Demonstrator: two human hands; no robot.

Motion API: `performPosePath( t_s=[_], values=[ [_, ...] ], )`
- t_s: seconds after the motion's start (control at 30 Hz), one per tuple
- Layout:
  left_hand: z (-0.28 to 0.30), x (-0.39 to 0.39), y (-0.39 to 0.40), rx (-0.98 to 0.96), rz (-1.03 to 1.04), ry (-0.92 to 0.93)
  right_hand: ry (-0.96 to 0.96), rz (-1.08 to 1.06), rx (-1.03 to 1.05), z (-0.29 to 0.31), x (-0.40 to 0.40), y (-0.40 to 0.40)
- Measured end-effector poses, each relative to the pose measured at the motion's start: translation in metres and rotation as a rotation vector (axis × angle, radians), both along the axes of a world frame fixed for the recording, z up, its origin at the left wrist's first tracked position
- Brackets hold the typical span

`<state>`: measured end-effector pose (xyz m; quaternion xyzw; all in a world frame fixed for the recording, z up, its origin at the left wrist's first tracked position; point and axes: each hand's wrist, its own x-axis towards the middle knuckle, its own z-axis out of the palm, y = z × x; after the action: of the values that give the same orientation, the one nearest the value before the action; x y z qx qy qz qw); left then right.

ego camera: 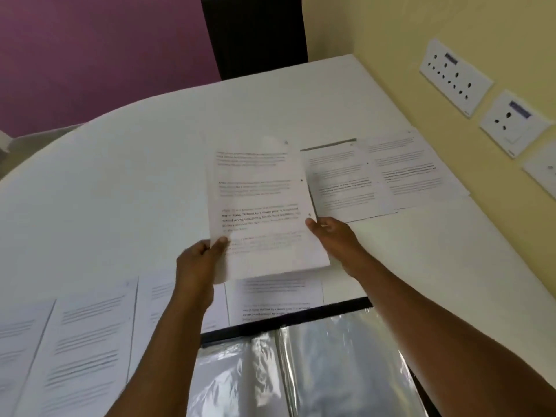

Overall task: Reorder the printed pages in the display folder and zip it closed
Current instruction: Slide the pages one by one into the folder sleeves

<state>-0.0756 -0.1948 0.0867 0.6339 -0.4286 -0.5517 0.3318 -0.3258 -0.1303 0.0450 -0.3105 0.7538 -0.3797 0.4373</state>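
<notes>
A printed page [261,203] is held up above the white table, tilted toward me. My left hand [197,266] pinches its lower left corner, thumb on top. My right hand [334,233] grips its right edge. The display folder [301,371] lies open at the near edge, black-rimmed, with shiny clear sleeves that look empty. Several other printed pages [75,341] lie in a row to the folder's left. One more page [276,299] lies just behind the folder, under the held sheet. Two overlapping pages [376,176] rest at the right by the wall.
The white table [120,176] has a curved far edge. A yellow wall with socket plates [454,76] runs along the right. A black upright object [255,34] stands behind the table's far edge, against a purple wall.
</notes>
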Motion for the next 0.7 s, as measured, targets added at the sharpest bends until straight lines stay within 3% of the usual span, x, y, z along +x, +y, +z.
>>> performPosePath(
  t_s=[0.07, 0.13, 0.3, 0.43, 0.5, 0.6, 0.7],
  values=[
    [0.005, 0.012, 0.03, 0.036, -0.05, 0.02, -0.176, -0.032, -0.039, 0.01, 0.002, 0.022],
    [0.01, 0.018, 0.059, 0.042, -0.105, -0.005, -0.23, -0.05, -0.061, 0.02, 0.004, 0.043],
    [0.014, 0.028, 0.118, 0.091, -0.181, 0.032, -0.159, -0.194, -0.084, 0.037, 0.012, 0.099],
    [-0.006, 0.026, 0.164, 0.065, -0.182, -0.049, -0.044, -0.348, -0.154, 0.044, 0.008, 0.14],
    [-0.033, 0.03, 0.195, -0.038, -0.353, -0.275, -0.022, -0.412, -0.204, 0.049, 0.004, 0.158],
    [-0.074, 0.044, 0.242, -0.236, -0.921, -0.797, 0.009, -0.458, -0.239, 0.054, -0.003, 0.18],
    [-0.09, 0.058, 0.266, -0.416, -1.148, -1.042, 0.029, -0.492, -0.229, 0.05, -0.01, 0.195]
  ],
)
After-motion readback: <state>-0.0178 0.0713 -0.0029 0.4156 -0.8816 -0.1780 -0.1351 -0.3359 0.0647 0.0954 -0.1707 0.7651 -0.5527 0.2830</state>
